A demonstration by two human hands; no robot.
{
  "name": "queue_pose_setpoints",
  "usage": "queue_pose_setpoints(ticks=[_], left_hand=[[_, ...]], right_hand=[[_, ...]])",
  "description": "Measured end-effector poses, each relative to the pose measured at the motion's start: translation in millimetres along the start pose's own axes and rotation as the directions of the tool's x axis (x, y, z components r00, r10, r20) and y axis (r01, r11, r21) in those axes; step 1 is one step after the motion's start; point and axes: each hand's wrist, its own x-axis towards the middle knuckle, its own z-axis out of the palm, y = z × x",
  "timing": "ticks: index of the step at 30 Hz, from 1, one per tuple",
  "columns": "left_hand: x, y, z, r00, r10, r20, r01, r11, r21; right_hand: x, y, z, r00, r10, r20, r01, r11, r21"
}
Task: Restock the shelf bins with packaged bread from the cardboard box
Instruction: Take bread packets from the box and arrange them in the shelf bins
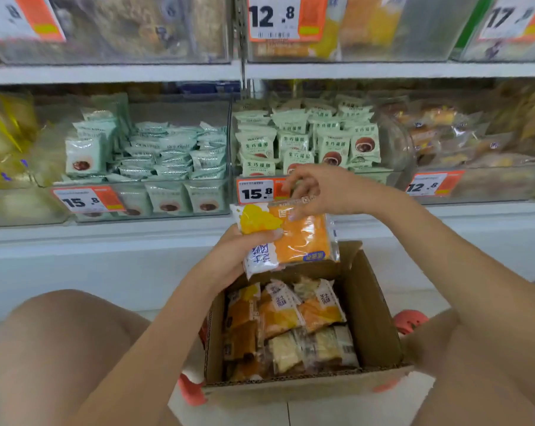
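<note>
While I look down, I see my left hand [244, 256] and my right hand [315, 192] both on one bread pack [300, 238]. It is an orange and white pack, and it is up in the air, just above the far edge of the cardboard box [370, 321]. My left hand grips the pack from the near left side. Its thumb lies across the front of the pack, and the other fingers curl under it where I cannot see them well. My right hand comes in from the right and pinches the far top edge of the pack with curled fingers. So the pack sits between my two hands, with the left one below and the right one above.

The box is open and stands on the floor between my knees. More bread packs [290, 327] fill it, some orange and some pale.

Far from me is the shelf with clear bins. The bin with green packs [309, 139] is just behind my right hand, and a price tag reading 15.8 [257, 193] is on its front. Another bin of pale green packs [155, 155] is to the left of it. A bin on the right [462, 139] holds brown buns in clear wrap.
</note>
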Motion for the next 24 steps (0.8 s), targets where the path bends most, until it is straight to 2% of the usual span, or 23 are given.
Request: queue_pose_setpoints(ticks=[1, 2, 3, 4, 5, 6, 7, 8, 10, 12, 13, 15, 16, 17, 18, 20, 21, 22, 23, 24], left_hand=[[0.5, 8.9, 7.0, 1.000, 0.017, -0.015, -0.018, 0.996, -0.089], [0.2, 14.2, 13.3, 0.999, 0.023, -0.022, -0.027, 0.979, -0.202], [1.2, 23.8, 21.9, 0.999, 0.041, -0.017, -0.044, 0.952, -0.304], [1.7, 28.8, 30.5, 0.999, 0.046, -0.018, -0.049, 0.922, -0.385], [2.8, 30.8, 38.2, 0.998, 0.051, -0.028, -0.058, 0.898, -0.436], [5.5, 35.9, 46.5, 0.997, 0.074, -0.021, -0.075, 0.892, -0.445], [8.8, 40.1, 56.1, 0.996, 0.091, -0.004, -0.085, 0.905, -0.416], [12.0, 45.6, 66.7, 0.995, 0.101, -0.003, -0.096, 0.933, -0.348], [20.8, 56.6, 77.7, 0.989, 0.134, -0.069, -0.143, 0.979, -0.145], [26.4, 72.0, 76.9, 0.974, 0.174, -0.144, -0.172, 0.985, 0.027], [28.2, 81.5, 73.7, 0.967, 0.216, -0.138, -0.199, 0.972, 0.125], [35.0, 106.3, 66.5, 0.923, 0.367, -0.118, -0.312, 0.891, 0.330], [41.6, 121.6, 63.3, 0.868, 0.477, -0.134, -0.382, 0.817, 0.433], [50.8, 138.0, 60.4, 0.771, 0.623, -0.133, -0.461, 0.690, 0.558], [61.3, 155.8, 60.8, 0.640, 0.764, -0.085, -0.510, 0.505, 0.696], [87.2, 189.7, 68.6, 0.371, 0.918, 0.137, -0.465, 0.056, 0.884], [101.5, 205.6, 75.3, 0.255, 0.932, 0.258, -0.401, -0.141, 0.905], [116.8, 220.3, 82.9, 0.180, 0.919, 0.351, -0.326, -0.281, 0.903], [131.6, 233.3, 89.9, 0.152, 0.899, 0.411, -0.257, -0.365, 0.895], [146.6, 242.6, 95.0, 0.156, 0.883, 0.442, -0.187, -0.413, 0.891]], right_hand=[[-5.8, 2.0, -3.3, 0.981, 0.037, -0.192, -0.004, 0.986, 0.170], [-13.0, 7.4, -0.2, 0.928, 0.146, -0.342, -0.008, 0.927, 0.375], [-19.8, 9.8, -0.2, 0.882, 0.280, -0.379, -0.007, 0.813, 0.583], [-24.3, 12.4, 8.3, 0.882, 0.385, -0.272, -0.046, 0.644, 0.763], [-25.2, 14.7, 20.7, 0.906, 0.408, -0.109, -0.106, 0.469, 0.877], [-24.5, 15.2, 27.3, 0.927, 0.374, 0.005, -0.142, 0.339, 0.930], [-22.9, 13.9, 29.0, 0.935, 0.353, 0.041, -0.134, 0.242, 0.961], [-20.7, 10.9, 25.1, 0.931, 0.365, 0.017, -0.089, 0.183, 0.979], [-14.7, 4.9, 5.0, 0.899, 0.415, -0.138, 0.086, 0.141, 0.986], [-14.0, -0.7, -28.9, 0.870, 0.410, -0.275, 0.216, 0.184, 0.959], [-16.6, -3.0, -48.6, 0.862, 0.386, -0.330, 0.252, 0.239, 0.938], [-18.7, -0.4, -96.5, 0.840, 0.326, -0.434, 0.303, 0.383, 0.873], [-18.8, -1.4, -124.8, 0.808, 0.294, -0.510, 0.335, 0.483, 0.809], [-17.5, -3.4, -154.8, 0.760, 0.250, -0.600, 0.362, 0.604, 0.710], [-15.7, -7.2, -184.0, 0.700, 0.182, -0.691, 0.374, 0.730, 0.572], [-7.0, -16.7, -239.8, 0.591, -0.011, -0.807, 0.349, 0.905, 0.242], [0.9, -20.9, -264.5, 0.574, -0.104, -0.812, 0.293, 0.952, 0.085], [10.6, -25.3, -284.1, 0.592, -0.172, -0.787, 0.222, 0.974, -0.046], [22.6, -28.9, -300.3, 0.636, -0.212, -0.742, 0.141, 0.977, -0.158], [35.6, -28.8, -313.1, 0.691, -0.223, -0.688, 0.071, 0.968, -0.243]])
